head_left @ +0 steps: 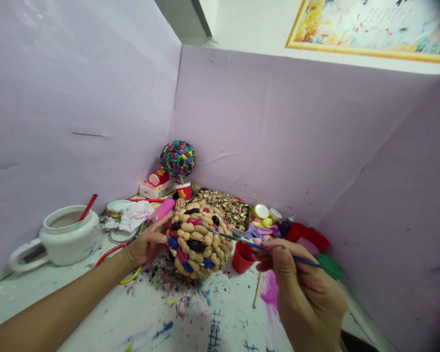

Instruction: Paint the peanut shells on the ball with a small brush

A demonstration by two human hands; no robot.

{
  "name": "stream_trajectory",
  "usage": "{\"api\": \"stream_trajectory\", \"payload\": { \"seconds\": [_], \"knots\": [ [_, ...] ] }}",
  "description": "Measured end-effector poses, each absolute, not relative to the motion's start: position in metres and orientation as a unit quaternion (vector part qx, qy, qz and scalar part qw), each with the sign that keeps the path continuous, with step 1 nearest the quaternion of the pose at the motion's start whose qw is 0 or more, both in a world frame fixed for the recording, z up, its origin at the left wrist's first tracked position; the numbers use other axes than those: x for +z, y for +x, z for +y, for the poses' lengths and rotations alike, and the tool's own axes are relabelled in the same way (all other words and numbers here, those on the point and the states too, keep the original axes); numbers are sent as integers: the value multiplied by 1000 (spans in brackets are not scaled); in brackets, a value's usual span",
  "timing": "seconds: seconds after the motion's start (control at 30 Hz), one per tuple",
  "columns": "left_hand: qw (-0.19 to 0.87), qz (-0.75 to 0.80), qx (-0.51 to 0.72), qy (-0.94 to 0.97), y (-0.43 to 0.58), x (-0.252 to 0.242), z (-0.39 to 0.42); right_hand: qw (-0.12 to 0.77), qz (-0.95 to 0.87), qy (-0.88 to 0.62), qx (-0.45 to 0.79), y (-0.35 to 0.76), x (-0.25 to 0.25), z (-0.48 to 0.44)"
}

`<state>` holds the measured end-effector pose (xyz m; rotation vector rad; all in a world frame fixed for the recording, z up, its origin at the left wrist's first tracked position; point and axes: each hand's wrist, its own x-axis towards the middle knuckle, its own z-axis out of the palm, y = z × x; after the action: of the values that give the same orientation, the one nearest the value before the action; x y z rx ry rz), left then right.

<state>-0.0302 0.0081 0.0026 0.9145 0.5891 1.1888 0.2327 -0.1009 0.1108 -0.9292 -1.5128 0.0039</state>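
A ball covered in peanut shells rests on the paint-spattered table, mostly bare tan with some shells painted black, blue and magenta. My left hand holds it on its left side, fingers curved against the shells and partly hidden behind it. In my right hand is a thin blue paintbrush, pinched between thumb and fingers. Its tip points left and lies at the front of the ball, over unpainted shells; whether it touches cannot be told. Just right of the ball stands a small red cup with dark contents.
A white mug-like pot with a red stick stands left. Behind are a tray of shells, a finished-looking multicoloured ball on a stick, and a pink bottle. Colourful lids and a green piece lie right. Lilac panels enclose the table.
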Motion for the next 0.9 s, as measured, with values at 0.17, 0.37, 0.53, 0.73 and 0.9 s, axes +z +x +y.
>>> {"api": "stream_trajectory", "payload": {
  "seconds": [0.17, 0.37, 0.53, 0.73, 0.9],
  "knots": [
    [701, 238, 524, 420, -29, 5, 7, 625, -663, -412, 15, 234, 106, -99],
    [704, 244, 524, 413, -28, 8, 5, 631, -652, -420, 29, 235, 104, -97],
    [707, 237, 522, 413, -28, 7, 6, 631, -650, -423, 34, 231, 106, -97],
    [698, 233, 522, 431, -29, 3, 7, 628, -657, -414, 52, 228, 105, -95],
    [682, 238, 517, 459, -30, 2, 7, 620, -669, -408, 42, 228, 103, -96]
  ]
}}
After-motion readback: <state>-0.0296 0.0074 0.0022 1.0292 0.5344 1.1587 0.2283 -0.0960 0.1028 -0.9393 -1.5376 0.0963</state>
